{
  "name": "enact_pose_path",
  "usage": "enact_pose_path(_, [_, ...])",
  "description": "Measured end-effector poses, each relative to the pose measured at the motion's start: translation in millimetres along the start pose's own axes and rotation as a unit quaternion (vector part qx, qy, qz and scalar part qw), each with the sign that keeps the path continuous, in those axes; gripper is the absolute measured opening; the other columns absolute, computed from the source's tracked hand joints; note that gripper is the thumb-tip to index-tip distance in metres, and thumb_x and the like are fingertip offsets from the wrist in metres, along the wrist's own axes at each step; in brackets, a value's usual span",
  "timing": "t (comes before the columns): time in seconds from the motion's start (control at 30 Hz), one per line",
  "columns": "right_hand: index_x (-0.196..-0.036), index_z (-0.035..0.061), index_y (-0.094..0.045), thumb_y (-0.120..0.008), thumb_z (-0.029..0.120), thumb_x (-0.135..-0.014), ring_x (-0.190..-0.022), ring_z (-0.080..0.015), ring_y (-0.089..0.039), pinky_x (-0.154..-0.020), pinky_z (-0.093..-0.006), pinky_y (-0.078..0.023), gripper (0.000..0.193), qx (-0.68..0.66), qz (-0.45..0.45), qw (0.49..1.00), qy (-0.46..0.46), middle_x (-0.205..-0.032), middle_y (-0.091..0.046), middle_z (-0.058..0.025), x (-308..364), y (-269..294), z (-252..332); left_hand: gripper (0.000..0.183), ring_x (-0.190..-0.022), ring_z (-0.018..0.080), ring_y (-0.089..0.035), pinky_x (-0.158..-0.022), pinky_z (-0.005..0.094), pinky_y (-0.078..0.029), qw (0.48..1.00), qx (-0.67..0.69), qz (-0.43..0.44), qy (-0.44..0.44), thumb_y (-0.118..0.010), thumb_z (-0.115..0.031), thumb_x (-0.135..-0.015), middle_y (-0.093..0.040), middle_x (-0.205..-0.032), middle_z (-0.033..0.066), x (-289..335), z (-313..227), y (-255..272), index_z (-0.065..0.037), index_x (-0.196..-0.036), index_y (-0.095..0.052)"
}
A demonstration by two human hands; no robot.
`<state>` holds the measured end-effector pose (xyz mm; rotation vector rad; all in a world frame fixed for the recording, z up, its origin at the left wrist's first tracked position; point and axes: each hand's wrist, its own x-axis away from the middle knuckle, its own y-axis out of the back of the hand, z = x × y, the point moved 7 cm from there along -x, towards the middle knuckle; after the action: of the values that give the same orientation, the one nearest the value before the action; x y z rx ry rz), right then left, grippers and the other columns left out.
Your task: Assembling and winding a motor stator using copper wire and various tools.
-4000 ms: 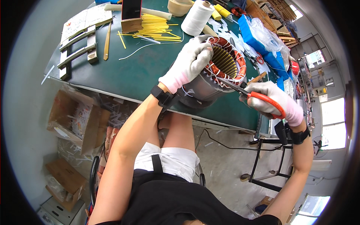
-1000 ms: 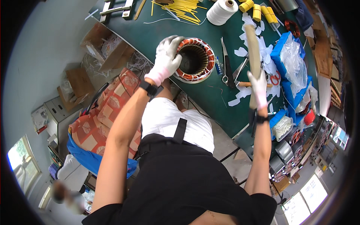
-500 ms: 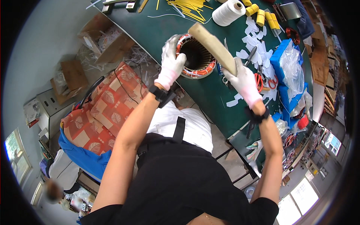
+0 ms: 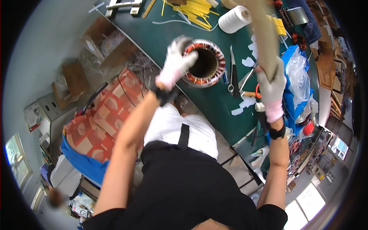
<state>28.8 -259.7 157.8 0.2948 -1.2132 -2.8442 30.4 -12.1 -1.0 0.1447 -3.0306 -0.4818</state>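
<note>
A round motor stator (image 4: 218, 73) with orange-and-white laced windings stands on the green table, its dark bore facing up. At its left rim is my left hand (image 4: 174, 63) in a white glove with a pink cuff. Its thumb and fingers are spread apart and blurred, the thumb reaching over the rim. My right hand (image 4: 271, 82), gloved the same way, is closed around one end of a long, pale wooden beater (image 4: 265, 32). The beater is raised to the right of the stator and smeared by motion.
Scissors (image 4: 231, 86), white paper pieces (image 4: 248, 102) and blue bins (image 4: 290, 103) with plastic bags lie right of the stator. A white thread cone (image 4: 235, 19) and yellow strips (image 4: 197, 13) are farther back. A patterned red chair cover (image 4: 103, 119) is at left.
My right hand has swung the beater up and right, away from the stator's rim. My left hand has shifted slightly at the rim, and more of the winding ring shows.
</note>
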Motion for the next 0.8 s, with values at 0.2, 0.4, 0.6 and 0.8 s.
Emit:
enact_pose_path(0.2, [-0.107, 0.0076, -0.05, -0.066, 0.043, -0.08, -0.071, -0.0407, -0.063, -0.064, -0.0474, -0.049, 0.048, 0.243, 0.208, 0.947, 0.033, -0.074, -0.063, -0.0211, -14.8, -55.9, -50.9, 0.054, -0.124, 0.0351, -0.042, -0.109, 0.0387, -0.031, 0.998, 0.056, -0.012, -0.032, -0.048, -0.005, -0.067, -0.049, -0.13, 0.0176, -6.4, 9.2, -2.4, -0.005, -0.121, -0.056])
enact_pose_path(0.4, [-0.105, 0.0024, -0.053, -0.066, 0.039, -0.083, -0.075, -0.0393, -0.064, -0.064, -0.0443, -0.051, 0.045, 0.1, 0.156, 0.98, 0.066, -0.084, -0.065, -0.0234, 10.5, -57.9, -50.4, 0.052, -0.124, 0.0331, -0.044, -0.108, 0.0362, -0.032, 0.982, 0.028, 0.178, -0.058, -0.051, -0.007, -0.069, -0.054, -0.126, 0.0177, -35.0, -0.2, -19.4, -0.003, -0.121, -0.057])
enact_pose_path(0.6, [-0.103, 0.0035, -0.054, -0.063, 0.026, -0.087, -0.059, -0.0149, -0.063, -0.051, -0.0304, -0.047, 0.029, -0.043, 0.046, 0.997, -0.038, -0.074, -0.067, -0.0085, -13.9, 1.2, -11.6, 0.056, -0.128, 0.0329, -0.037, -0.108, 0.0411, -0.032, 0.999, -0.018, 0.022, 0.029, -0.06, -0.013, -0.074, -0.042, -0.134, 0.0176, 13.1, -5.1, -2.1, -0.006, -0.128, -0.048])
enact_pose_path(0.8, [-0.108, 0.0048, -0.053, -0.066, 0.046, -0.079, -0.078, -0.0393, -0.064, -0.067, -0.0463, -0.05, 0.052, 0.217, 0.217, 0.951, -0.045, -0.08, -0.064, -0.0242, 6.0, -58.2, -73.2, 0.063, -0.125, 0.0339, -0.039, -0.108, 0.0395, -0.031, 0.998, 0.06, -0.006, -0.034, -0.048, -0.004, -0.069, -0.045, -0.131, 0.017, 14.4, 5.5, -16.5, -0.005, -0.131, -0.044])
